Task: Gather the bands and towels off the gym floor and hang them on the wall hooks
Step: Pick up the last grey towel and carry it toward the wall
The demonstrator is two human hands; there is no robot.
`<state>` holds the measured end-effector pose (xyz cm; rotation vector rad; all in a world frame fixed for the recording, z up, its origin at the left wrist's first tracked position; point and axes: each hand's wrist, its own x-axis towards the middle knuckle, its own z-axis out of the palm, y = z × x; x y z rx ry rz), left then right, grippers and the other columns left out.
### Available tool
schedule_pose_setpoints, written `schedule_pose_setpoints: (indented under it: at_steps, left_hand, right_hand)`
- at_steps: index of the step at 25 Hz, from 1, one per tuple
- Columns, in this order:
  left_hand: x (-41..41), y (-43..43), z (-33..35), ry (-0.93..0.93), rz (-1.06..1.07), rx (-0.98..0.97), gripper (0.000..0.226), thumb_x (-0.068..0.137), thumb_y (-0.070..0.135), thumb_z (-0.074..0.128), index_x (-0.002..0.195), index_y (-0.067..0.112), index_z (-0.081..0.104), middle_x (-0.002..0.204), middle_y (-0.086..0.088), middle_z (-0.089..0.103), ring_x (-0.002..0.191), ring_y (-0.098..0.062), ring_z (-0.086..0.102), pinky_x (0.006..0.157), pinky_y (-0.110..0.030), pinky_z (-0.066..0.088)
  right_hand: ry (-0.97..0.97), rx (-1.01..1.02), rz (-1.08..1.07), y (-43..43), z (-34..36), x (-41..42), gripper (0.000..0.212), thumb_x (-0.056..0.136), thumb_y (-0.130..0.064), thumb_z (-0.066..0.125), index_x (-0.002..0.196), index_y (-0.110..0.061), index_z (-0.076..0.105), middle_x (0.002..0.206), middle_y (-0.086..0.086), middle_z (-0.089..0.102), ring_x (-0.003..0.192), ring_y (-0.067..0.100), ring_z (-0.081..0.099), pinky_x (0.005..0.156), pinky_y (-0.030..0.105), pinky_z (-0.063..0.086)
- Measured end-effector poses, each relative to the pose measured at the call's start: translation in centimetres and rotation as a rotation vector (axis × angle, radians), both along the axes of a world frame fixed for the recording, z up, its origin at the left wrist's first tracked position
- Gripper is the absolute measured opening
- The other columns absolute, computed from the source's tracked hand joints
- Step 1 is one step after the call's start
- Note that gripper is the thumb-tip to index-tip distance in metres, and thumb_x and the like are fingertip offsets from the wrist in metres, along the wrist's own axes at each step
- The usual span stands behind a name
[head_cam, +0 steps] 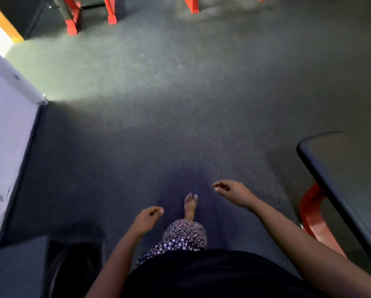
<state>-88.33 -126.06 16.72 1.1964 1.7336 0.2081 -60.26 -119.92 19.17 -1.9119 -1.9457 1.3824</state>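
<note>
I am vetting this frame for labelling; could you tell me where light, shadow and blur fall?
Head view: bright light washes the floor at upper left, shadow darkens it round the bare foot, the red frame legs at the top are smeared, and the left hand and right hand look slightly soft, holding nothing.

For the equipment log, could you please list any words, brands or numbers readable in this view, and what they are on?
None can be read. The bench pad, the red frames and the white panel show no lettering, and the picture is blurred.
</note>
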Motion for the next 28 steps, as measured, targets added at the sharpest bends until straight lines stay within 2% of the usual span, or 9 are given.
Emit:
schedule_pose_setpoints:
  at_steps: [3,5,12,15,20,23,25,26,28]
  left_hand:
    - [0.9,14.3,-0.4,0.062,-0.129,-0.018,0.027,0.091,0.019,0.052,0.113,0.005,0.062,0.122,-0.01,0.063,0.116,-0.021,0.056,0.099,-0.027,0.041]
    - [3.5,24.5,1.4,0.156,-0.288,0.02,0.033,0.091,0.022,0.051,0.119,0.005,0.057,0.126,-0.011,0.06,0.118,-0.023,0.055,0.1,-0.03,0.039]
    - [24.9,53.4,4.7,0.073,-0.708,0.237,0.036,0.092,0.022,0.051,0.123,0.006,0.055,0.129,-0.012,0.058,0.119,-0.024,0.054,0.099,-0.03,0.038]
    - [34.2,61.6,4.3,0.074,-0.737,0.231,0.036,0.092,0.023,0.05,0.123,0.007,0.054,0.131,-0.011,0.057,0.12,-0.023,0.053,0.1,-0.03,0.038]
    - [44.8,72.5,3.7,0.107,-0.746,0.013,0.035,0.093,0.027,0.048,0.123,0.011,0.055,0.131,-0.008,0.056,0.121,-0.023,0.052,0.098,-0.03,0.039]
    - [50.2,79.3,3.0,0.156,-0.677,-0.006,0.033,0.092,0.029,0.049,0.12,0.013,0.058,0.129,-0.008,0.058,0.12,-0.025,0.052,0.099,-0.033,0.039]
    - [54.3,82.7,2.3,0.152,-0.652,-0.017,0.033,0.092,0.029,0.05,0.118,0.013,0.06,0.127,-0.009,0.06,0.119,-0.026,0.053,0.1,-0.036,0.04]
    - [57.2,84.6,1.7,0.146,-0.674,-0.014,0.033,0.092,0.029,0.05,0.118,0.012,0.06,0.127,-0.01,0.06,0.119,-0.026,0.054,0.1,-0.036,0.041]
    - [64.5,88.4,0.6,0.135,-0.751,-0.001,0.033,0.092,0.029,0.049,0.118,0.011,0.059,0.128,-0.01,0.059,0.12,-0.026,0.053,0.1,-0.036,0.04]
  right_hand:
    - [-0.083,-0.149,-0.13,6.4,-2.5,3.8,0.032,0.092,-0.025,0.053,0.122,-0.013,0.057,0.129,0.005,0.059,0.118,0.019,0.055,0.094,0.024,0.039]
    - [-0.117,-0.242,-0.286,9.0,-2.9,7.4,0.034,0.092,-0.023,0.053,0.123,-0.01,0.055,0.131,0.007,0.057,0.12,0.02,0.053,0.098,0.026,0.038]
    - [-0.1,-0.217,-0.861,20.6,-4.3,20.5,0.033,0.091,-0.02,0.054,0.121,-0.007,0.058,0.128,0.009,0.06,0.119,0.02,0.056,0.097,0.023,0.037]
    - [-0.099,-0.231,-0.868,29.3,-5.4,27.6,0.033,0.093,-0.024,0.05,0.121,-0.008,0.058,0.129,0.007,0.059,0.124,0.021,0.052,0.1,0.024,0.035]
    - [-0.119,-0.236,-0.65,46.4,-3.1,41.0,0.037,0.099,-0.025,0.036,0.126,-0.007,0.054,0.139,0.006,0.05,0.129,0.021,0.045,0.103,0.028,0.033]
    - [-0.065,-0.15,-0.713,55.2,-0.7,48.7,0.035,0.096,-0.025,0.043,0.123,-0.008,0.057,0.132,0.008,0.056,0.122,0.021,0.051,0.097,0.026,0.037]
    - [-0.021,-0.072,-0.794,59.1,0.2,53.2,0.033,0.094,-0.025,0.049,0.121,-0.01,0.058,0.125,0.008,0.061,0.11,0.015,0.056,0.084,0.019,0.036]
    - [0.009,-0.039,-0.845,60.7,0.3,55.9,0.032,0.092,-0.024,0.052,0.121,-0.011,0.058,0.123,0.007,0.062,0.105,0.013,0.056,0.078,0.014,0.034]
    - [0.047,-0.012,-0.954,62.6,-0.4,61.4,0.031,0.091,-0.022,0.055,0.119,-0.011,0.059,0.121,0.007,0.063,0.105,0.014,0.057,0.079,0.013,0.035]
